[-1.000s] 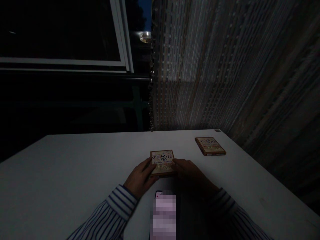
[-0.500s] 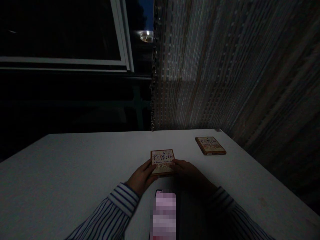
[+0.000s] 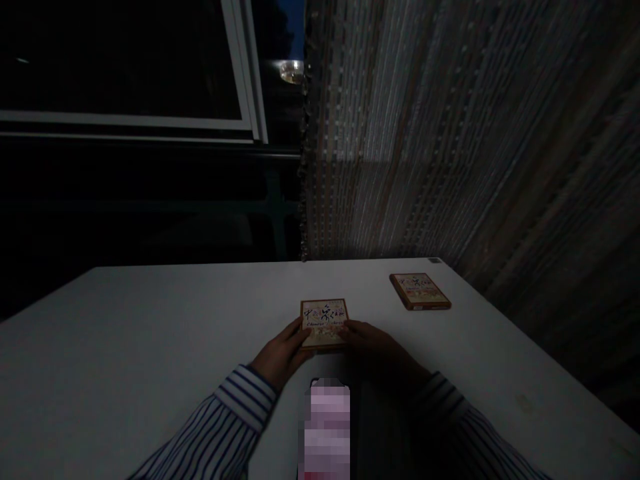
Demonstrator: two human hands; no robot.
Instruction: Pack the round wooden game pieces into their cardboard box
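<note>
Between my two hands is a flat Chinese chess box (image 3: 325,315), brown-edged with a pale printed lid and dark lettering. My left hand (image 3: 283,353) grips its left side, thumb on the lid. On the right side, my right hand (image 3: 381,348) holds it the same way, partly in shadow. The box is over the middle of the white table; whether its underside touches the surface I cannot tell. A second, similar box (image 3: 421,291) lies flat on the table, farther back to the right, apart from my hands.
A pixelated pink, phone-shaped thing (image 3: 327,427) is on the near side, between my forearms. The white table (image 3: 165,320) ends at a dark window area on the left. A string curtain (image 3: 400,133) hangs along its back right. A small label (image 3: 435,261) marks the far right corner.
Almost nothing differs. Both hands keep hold of the chess box in the same place, and the view has shifted very slightly.
</note>
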